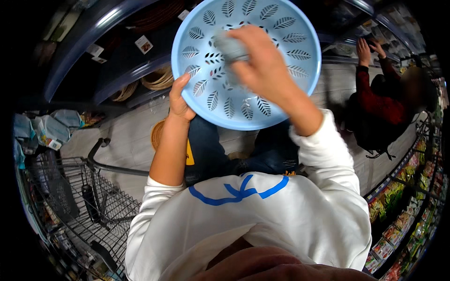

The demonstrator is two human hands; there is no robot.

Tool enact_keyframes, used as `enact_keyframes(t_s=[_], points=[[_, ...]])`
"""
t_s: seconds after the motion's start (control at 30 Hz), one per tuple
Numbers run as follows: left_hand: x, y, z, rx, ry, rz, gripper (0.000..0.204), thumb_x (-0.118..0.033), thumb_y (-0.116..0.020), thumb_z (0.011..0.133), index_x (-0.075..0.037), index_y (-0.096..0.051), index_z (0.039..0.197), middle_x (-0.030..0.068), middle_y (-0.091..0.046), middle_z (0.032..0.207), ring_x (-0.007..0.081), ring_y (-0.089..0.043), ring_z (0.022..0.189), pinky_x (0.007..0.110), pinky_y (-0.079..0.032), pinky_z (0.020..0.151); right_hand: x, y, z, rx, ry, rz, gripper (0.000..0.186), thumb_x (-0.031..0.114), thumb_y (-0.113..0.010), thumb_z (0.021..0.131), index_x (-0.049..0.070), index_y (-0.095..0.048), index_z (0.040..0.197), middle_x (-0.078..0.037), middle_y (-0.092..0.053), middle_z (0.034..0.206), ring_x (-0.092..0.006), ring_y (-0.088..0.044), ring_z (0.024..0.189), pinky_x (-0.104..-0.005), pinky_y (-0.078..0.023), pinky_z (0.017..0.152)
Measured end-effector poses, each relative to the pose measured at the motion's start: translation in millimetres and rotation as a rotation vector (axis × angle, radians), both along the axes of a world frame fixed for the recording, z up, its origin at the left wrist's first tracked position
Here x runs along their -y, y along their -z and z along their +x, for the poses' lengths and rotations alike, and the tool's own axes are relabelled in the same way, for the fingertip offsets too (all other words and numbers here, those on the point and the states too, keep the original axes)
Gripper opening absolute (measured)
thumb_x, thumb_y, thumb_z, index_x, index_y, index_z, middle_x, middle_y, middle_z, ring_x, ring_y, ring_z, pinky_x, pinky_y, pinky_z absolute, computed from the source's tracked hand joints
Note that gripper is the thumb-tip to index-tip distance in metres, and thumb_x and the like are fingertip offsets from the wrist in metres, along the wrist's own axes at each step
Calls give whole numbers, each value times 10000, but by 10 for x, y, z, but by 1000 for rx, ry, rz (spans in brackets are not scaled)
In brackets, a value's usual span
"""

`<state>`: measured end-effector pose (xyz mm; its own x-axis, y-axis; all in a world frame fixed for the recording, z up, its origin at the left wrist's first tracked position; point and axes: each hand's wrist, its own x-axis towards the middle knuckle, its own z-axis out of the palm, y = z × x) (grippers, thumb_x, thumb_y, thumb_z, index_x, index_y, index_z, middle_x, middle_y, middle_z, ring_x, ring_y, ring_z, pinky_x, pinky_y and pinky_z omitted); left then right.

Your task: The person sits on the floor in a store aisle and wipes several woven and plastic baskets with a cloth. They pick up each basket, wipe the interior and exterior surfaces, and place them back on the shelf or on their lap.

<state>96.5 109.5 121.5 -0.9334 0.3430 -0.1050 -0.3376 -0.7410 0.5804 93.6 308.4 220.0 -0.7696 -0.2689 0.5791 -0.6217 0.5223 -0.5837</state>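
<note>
A round light-blue plastic basket (216, 119) with leaf-shaped cutouts is held up in front of me, tilted so that its inside faces me. My left hand (180, 100) grips its rim at the lower left, thumb on the edge. Inside it, my right hand (265, 63) is closed around a grey cloth (228, 47) pressed near the basket's middle. Hand and cloth are smeared by motion.
To the left stands a wire shopping cart (101, 187), with blue packages (54, 129) beyond it. Dark shelves (126, 56) hold woven baskets (159, 78). At right, another person (382, 103) reaches toward a shelf. Colourful packets (389, 196) line the lower right.
</note>
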Motion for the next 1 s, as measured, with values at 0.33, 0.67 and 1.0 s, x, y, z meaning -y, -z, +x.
enact_keyframes(t_s=[0.33, 0.67, 1.0], points=[[119, 143, 28, -11, 63, -70, 637, -229, -599, 744, 57, -378, 1269, 211, -535, 1173, 306, -568, 1041, 404, -478, 902, 413, -203, -743, -584, 193, 802, 314, 85, -556, 758, 116, -573, 1070, -91, -599, 1020, -244, -564, 991, -402, -444, 847], [174, 174, 125, -59, 55, -31, 613, -169, -572, 751, 66, -362, 1277, 201, -542, 1155, 276, -584, 1005, 370, -500, 860, -967, -110, -311, -196, 487, 449, 429, 69, -592, 740, 41, -479, 1153, -154, -568, 1012, -375, -547, 944, -388, -476, 786], [233, 171, 212, -88, 71, -56, 633, -173, -601, 746, 34, -367, 1296, 161, -545, 1163, 246, -566, 1038, 343, -472, 889, -1062, 864, 768, 551, 459, -612, 392, 85, -658, 792, -3, -506, 1142, -83, -584, 1074, -171, -561, 971, -306, -443, 850]])
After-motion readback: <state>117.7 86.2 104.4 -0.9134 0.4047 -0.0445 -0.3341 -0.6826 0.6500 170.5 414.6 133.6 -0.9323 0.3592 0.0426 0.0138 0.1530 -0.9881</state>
